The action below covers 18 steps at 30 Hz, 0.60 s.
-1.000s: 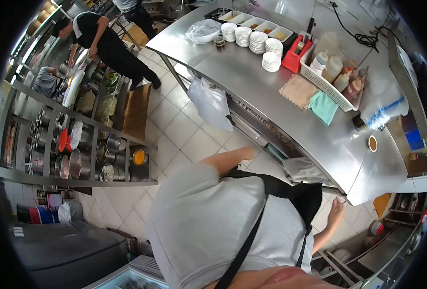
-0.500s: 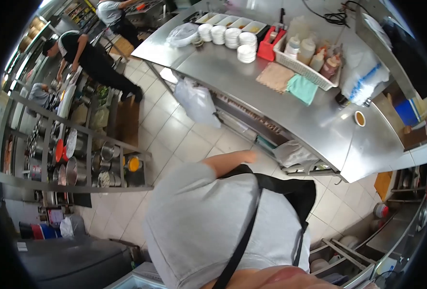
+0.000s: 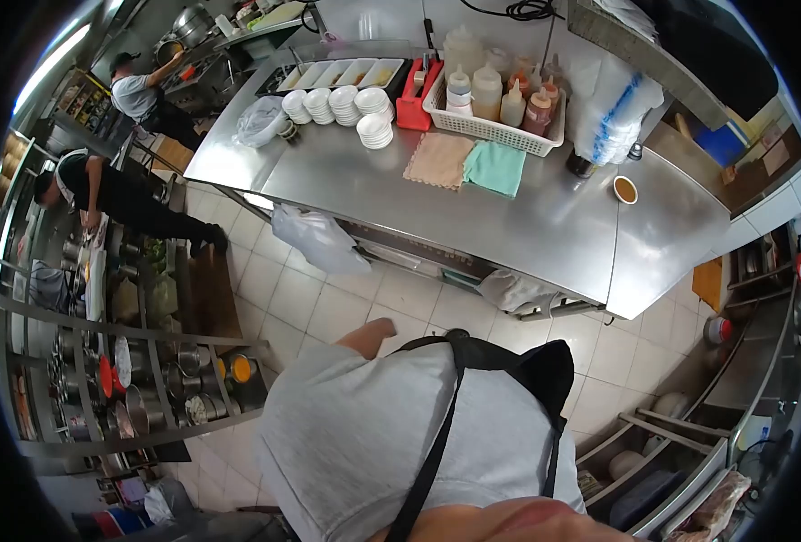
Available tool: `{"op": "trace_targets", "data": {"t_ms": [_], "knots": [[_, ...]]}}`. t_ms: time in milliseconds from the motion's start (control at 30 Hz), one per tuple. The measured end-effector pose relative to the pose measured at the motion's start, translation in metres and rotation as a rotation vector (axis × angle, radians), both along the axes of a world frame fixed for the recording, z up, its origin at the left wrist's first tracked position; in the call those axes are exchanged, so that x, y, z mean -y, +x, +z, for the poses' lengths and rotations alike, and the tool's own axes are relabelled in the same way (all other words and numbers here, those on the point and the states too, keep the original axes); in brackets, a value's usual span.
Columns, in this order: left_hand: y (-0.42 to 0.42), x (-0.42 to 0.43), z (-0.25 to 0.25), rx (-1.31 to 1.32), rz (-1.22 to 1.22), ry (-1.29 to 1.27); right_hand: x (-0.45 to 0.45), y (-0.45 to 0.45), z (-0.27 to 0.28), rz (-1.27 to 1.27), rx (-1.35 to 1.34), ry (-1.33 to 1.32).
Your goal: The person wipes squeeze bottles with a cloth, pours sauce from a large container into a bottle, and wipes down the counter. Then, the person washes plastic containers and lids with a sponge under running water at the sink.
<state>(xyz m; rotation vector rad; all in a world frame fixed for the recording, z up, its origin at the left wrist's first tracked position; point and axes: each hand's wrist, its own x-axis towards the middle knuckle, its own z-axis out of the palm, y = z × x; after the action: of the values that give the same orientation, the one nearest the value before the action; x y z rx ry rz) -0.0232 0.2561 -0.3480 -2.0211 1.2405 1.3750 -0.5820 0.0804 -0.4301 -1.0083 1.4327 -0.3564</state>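
Note:
My left hand [image 3: 379, 335] hangs over the tiled floor beside my body, short of the steel counter [image 3: 419, 221]. It touches nothing that I can see, and its fingers are too small and indistinct to read. My right hand is out of view. On the counter are stacks of white bowls [image 3: 374, 130], a peach cloth [image 3: 437, 160], a green cloth [image 3: 493, 168] and a white basket [image 3: 502, 133] of squeeze bottles. A small cup of brown sauce [image 3: 625, 190] sits towards the right end.
A person in black [image 3: 130, 199] bends over a work line at the left, and another person [image 3: 143, 99] stands at the back left. Metal shelving [image 3: 130, 330] holds pots at the left. A plastic bag [image 3: 319, 239] hangs under the counter. A rack [image 3: 662, 425] stands at the lower right.
The view has turned, so the counter lies more level and further left. My left hand has shifted left in view. My right hand, seen a second ago near the counter corner, is gone from view.

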Motion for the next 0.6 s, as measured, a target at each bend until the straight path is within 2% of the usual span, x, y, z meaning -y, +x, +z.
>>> {"op": "trace_targets", "data": {"t_ms": [33,67,167,200,300,333,367,400,433,467,533,567,600], "knots": [[-0.009,0.021,0.001,0.067,0.081,-0.107,-0.005,-0.016,-0.038,-0.025,0.035,0.135],[-0.014,0.044,-0.003,0.031,0.076,-0.227,-0.016,-0.052,-0.126,0.070,-0.085,0.130],[-0.028,0.114,-0.018,-0.179,0.060,-0.515,-0.067,-0.056,-0.097,-0.071,-0.207,0.336],[-0.037,0.129,-0.023,-0.178,0.025,-0.601,-0.082,-0.056,-0.088,-0.129,-0.231,0.388],[-0.074,0.165,-0.005,-0.131,-0.166,-0.519,-0.113,-0.067,-0.084,-0.266,-0.239,0.530],[-0.083,0.166,-0.016,-0.141,-0.256,-0.476,-0.121,-0.073,-0.090,-0.290,-0.230,0.561],[-0.092,0.177,-0.026,-0.148,-0.352,-0.435,-0.133,-0.091,-0.127,-0.130,-0.208,0.505],[-0.102,0.187,-0.034,-0.167,-0.439,-0.393,-0.130,-0.099,-0.081,-0.196,-0.210,0.385],[-0.114,0.197,-0.042,-0.172,-0.498,-0.345,-0.121,-0.089,-0.041,-0.394,-0.166,0.501],[-0.129,0.208,-0.043,-0.177,-0.528,-0.299,-0.115,-0.089,-0.013,-0.398,-0.248,0.465],[-0.157,0.229,-0.056,-0.177,-0.558,-0.233,-0.109,-0.113,-0.015,-0.417,-0.238,0.499],[-0.175,0.239,-0.056,-0.173,-0.570,-0.222,-0.123,-0.144,-0.074,-0.216,-0.209,0.358],[-0.194,0.252,-0.058,-0.170,-0.578,-0.212,-0.118,-0.150,-0.043,-0.368,-0.204,0.435]]}}
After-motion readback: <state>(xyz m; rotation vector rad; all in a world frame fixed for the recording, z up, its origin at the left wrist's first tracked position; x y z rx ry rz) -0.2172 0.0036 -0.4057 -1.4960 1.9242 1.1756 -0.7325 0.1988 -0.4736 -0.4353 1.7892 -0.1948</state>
